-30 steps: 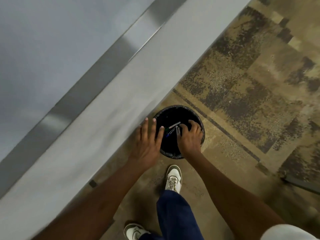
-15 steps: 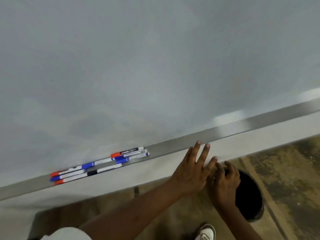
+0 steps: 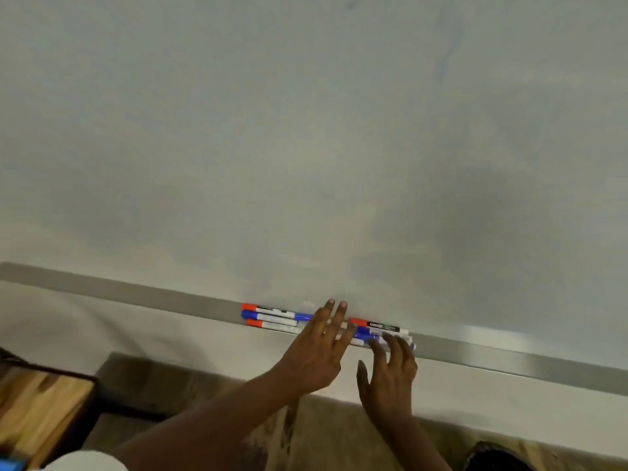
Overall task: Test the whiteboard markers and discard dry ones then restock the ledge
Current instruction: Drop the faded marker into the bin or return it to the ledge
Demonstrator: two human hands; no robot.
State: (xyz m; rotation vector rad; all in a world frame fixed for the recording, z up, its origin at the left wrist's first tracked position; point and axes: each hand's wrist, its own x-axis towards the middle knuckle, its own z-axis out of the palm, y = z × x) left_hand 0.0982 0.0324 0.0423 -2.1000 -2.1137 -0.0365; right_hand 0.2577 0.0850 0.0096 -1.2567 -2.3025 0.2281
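While both hands reach over the ledge (image 3: pixel 136 295), head view, step in hand: judged to be work on the row itself, either picking the next marker to test or squaring up the restock. Cannot tell which.
Markers (image 3: pixel 268 322): lying flat along the ledge, lower centre of frame, in two groups set end to end.
Left cluster (image 3: pixel 272 316): just left of the hands, fully exposed.
Right cluster (image 3: pixel 377 326): partly under the fingers.
Left hand (image 3: pixel 316 355): fingers straight and spread, laid across the join between the clusters; grips nothing.
Right hand (image 3: pixel 390 365): close beside it on the right, fingers loosely bent, tips on or just over the right cluster; no marker plainly pinched.
Next move calls for: a clean pinch on one barrel only. Round barrels packed side by side will likely roll toward the ledge's front edge if nudged.
Marker build: slim round white barrels, smooth plastic, red and blue caps, one dark label band; lettering too blurred to read.
Ledge build: narrow flat strip, dull grey metal, bright glare toward right of frame.
Whiteboard (image 3: pixel 306 130): smooth pale sheet filling the upper frame; faint blue streaks upper right, soft shadow centre right.
Wooden object (image 3: pixel 40 402): lower left, visible grain, dark edge; identity unclear.
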